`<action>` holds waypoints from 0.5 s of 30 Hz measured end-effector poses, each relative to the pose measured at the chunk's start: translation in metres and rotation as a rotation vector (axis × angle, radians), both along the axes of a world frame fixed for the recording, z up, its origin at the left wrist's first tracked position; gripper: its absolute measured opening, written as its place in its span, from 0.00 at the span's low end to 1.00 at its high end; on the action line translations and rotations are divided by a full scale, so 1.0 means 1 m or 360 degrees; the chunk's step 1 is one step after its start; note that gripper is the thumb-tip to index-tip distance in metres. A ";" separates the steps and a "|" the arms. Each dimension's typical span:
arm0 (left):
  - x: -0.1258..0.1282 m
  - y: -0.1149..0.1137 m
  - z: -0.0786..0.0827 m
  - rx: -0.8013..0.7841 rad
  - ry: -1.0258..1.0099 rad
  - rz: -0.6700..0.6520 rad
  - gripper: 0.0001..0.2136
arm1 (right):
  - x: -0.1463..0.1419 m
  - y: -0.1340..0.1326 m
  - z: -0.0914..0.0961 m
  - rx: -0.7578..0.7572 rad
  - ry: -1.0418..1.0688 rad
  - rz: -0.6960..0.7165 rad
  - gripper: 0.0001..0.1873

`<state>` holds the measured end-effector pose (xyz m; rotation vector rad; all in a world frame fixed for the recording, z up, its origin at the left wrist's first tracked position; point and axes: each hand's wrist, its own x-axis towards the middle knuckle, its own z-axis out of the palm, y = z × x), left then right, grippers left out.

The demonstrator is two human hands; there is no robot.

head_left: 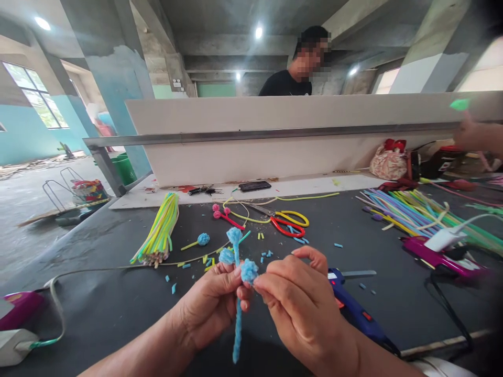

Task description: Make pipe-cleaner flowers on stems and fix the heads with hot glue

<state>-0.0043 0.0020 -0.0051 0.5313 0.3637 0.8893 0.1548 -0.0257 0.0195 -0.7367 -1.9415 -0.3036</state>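
Note:
My left hand (206,303) is closed round the stem of a blue pipe-cleaner flower (237,330), which stands upright with its stem hanging below the fingers. Fuzzy blue balls cluster at the top of it. The fingertips of my right hand (304,303) pinch the side of the right-hand blue ball (249,271). A single blue ball on a short yellow-green stem (192,244) lies beyond my left hand. Beside my right hand is a dark blue glue gun (357,309), partly hidden by it. Small blue and yellow cut pieces are scattered around.
Scissors (288,222) with red and yellow handles lie behind the flower, near a pink pipe-cleaner sprig (228,215). A yellow-green bundle (157,230) lies left, coloured pipe cleaners (408,212) right. A phone (254,186) rests by the partition. A person (291,73) is beyond it; another hand (477,136) enters right.

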 end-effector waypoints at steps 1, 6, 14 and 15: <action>0.000 0.000 0.000 0.0003 0.0001 0.0015 0.05 | 0.000 0.001 -0.001 0.0016 -0.0018 -0.0006 0.11; 0.002 -0.002 0.001 0.0003 0.0045 0.0039 0.06 | 0.000 0.002 -0.003 0.0044 -0.0063 -0.0004 0.10; 0.004 -0.004 0.003 0.0127 0.0166 0.0171 0.07 | -0.007 -0.002 -0.003 -0.0175 0.0064 -0.0031 0.12; 0.004 -0.004 0.002 0.0148 0.0164 0.0182 0.07 | -0.007 -0.002 -0.002 -0.0196 0.0084 -0.0028 0.12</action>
